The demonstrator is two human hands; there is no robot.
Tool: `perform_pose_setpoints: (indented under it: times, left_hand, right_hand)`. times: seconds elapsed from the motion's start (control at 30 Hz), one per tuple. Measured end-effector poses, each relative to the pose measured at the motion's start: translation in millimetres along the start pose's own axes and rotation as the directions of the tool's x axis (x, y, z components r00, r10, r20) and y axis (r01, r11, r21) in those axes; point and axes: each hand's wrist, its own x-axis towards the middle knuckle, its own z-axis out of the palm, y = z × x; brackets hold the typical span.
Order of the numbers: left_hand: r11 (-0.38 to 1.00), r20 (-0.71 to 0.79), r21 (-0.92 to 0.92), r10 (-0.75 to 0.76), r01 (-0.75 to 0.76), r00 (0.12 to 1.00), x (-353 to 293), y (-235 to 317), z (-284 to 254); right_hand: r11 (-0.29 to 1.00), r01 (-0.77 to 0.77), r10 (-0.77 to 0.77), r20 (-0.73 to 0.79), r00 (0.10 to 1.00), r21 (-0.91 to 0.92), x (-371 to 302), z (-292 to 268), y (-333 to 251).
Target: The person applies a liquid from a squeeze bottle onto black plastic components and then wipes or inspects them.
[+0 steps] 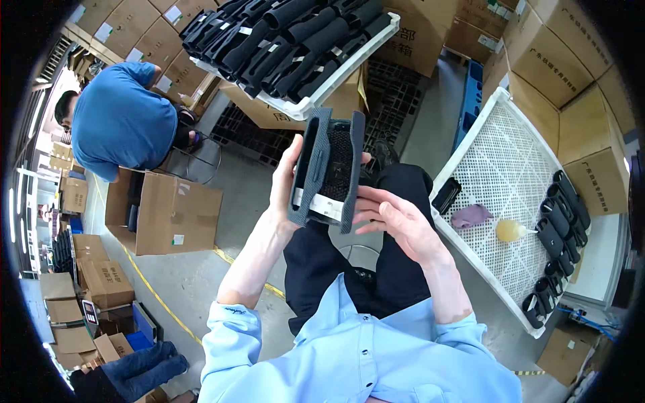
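A dark grey, textured plastic-looking part (313, 171) with two upright sides, black mesh between them and a white strip at its lower end is held up in front of me. My left hand (283, 181) grips it from the left, its fingers reaching behind; one fingertip shows past the right side. At its lower right edge, my right hand (403, 225) has its fingers stretched and spread. Whether those fingertips touch the part, I cannot tell.
On a white perforated tray (490, 148) at right lie a black piece (446, 196), a purple cloth (471, 216), a yellow squeeze bottle (512, 230) and several dark parts (554, 235). Another white tray (306, 107) ahead holds stacked dark parts. An open carton (178, 213) and a seated person (121, 117) are left.
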Motion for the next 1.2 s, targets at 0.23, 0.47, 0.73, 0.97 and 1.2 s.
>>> perform_pose_setpoints:
  times: [0.23, 0.47, 0.73, 0.97, 1.2]
  left_hand:
    - [0.923, -0.287, 0.324, -0.114, 0.209, 0.951, -45, 3, -27]
    - [0.797, -0.103, 0.577, 0.288, -0.179, 0.952, -50, 34, -27]
    - [0.027, 0.149, 0.978, 0.615, -0.209, 0.775, -20, 80, -40]
    - [-0.268, 0.231, 0.960, 0.577, -0.085, 0.783, 28, 193, -54]
    - [-0.403, 0.296, 0.912, 0.777, 0.077, 0.556, 180, 427, -106]
  right_hand:
    - [0.983, -0.178, 0.176, 0.045, 0.983, 0.047, 31, 18, 25]
    - [0.977, -0.035, 0.053, -0.078, 0.996, 0.210, 83, 23, 18]
    - [0.999, 0.013, -0.020, -0.181, 0.983, -0.040, 176, 50, -4]
    - [0.863, 0.266, -0.313, -0.043, 0.949, -0.429, 236, 20, -10]
    - [0.736, 0.128, -0.345, -0.207, 0.915, -0.665, 253, -13, -30]
